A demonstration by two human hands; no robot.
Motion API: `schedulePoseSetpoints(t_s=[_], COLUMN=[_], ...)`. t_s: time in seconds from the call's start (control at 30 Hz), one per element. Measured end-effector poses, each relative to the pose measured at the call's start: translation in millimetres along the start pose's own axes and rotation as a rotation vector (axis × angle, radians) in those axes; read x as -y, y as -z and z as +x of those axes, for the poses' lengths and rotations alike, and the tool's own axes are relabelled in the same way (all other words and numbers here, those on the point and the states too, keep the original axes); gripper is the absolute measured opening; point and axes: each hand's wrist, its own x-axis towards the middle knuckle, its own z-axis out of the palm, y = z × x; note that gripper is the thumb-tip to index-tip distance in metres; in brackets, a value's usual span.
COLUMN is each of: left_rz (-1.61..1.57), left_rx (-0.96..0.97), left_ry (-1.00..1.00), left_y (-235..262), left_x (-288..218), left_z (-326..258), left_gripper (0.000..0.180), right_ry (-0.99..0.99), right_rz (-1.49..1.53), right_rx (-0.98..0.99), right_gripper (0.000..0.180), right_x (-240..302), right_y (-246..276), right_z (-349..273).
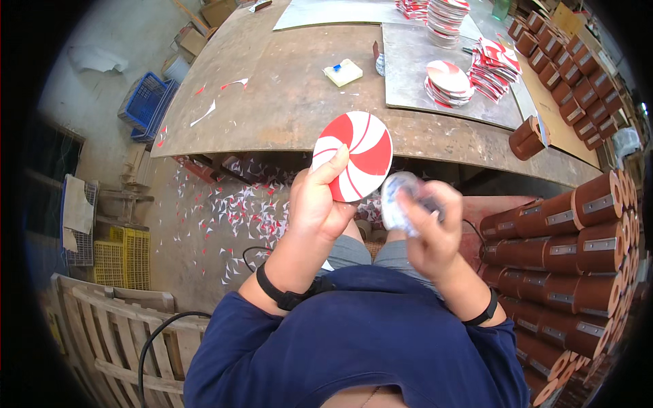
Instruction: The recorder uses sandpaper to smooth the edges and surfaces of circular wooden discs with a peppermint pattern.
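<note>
My left hand (318, 197) is closed on a round red and white swirl disc (371, 160). The thumb lies across its face, and the fingers are behind it. Just to the right, my right hand (435, 224) is closed around a whitish, blue-grey thing with a rounded edge (393, 204). Motion smears it, so its kind cannot be made out. It is close to the lower right edge of the disc; whether the two touch is unclear. Both hands are above my lap, in front of the table's near edge (272, 152).
Swirl-patterned discs stand in a tall stack (445, 24), a low pile (449, 85) and a leaning pile of cut pieces (495, 68). A pale yellow block (342, 73) lies on the table. Brown cylinders (564, 217) are stacked at right. Red and white scraps (238, 204) litter the floor.
</note>
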Motion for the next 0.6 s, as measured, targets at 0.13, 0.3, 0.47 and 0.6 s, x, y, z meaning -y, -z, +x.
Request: schedulePoseSetpoints(t_s=[0.13, 0.3, 0.47, 0.6], left_rz=[0.019, 0.121, 0.103, 0.119], left_rx=[-0.006, 0.019, -0.010, -0.017], left_ry=[-0.070, -0.167, -0.229, -0.198], left_y=[-5.7, -13.5, -12.3, -12.2], left_x=[0.8, 2.4, 0.4, 4.7], left_z=[5.3, 1.0, 8.1, 4.4], left_gripper=[0.035, 0.030, 0.032, 0.031], right_ry=[-0.054, 0.014, -0.174, -0.083], right_rz=[-0.062, -0.179, -0.237, -0.124], right_rx=[-0.105, 0.079, 0.086, -0.075], right_gripper=[0.048, 0.041, 0.040, 0.041], right_x=[-17.8, -12.5, -50.5, -20.4], right_y=[4.7, -4.1, -11.4, -7.7], right_z=[21.1, 23.4, -28.6, 7.2])
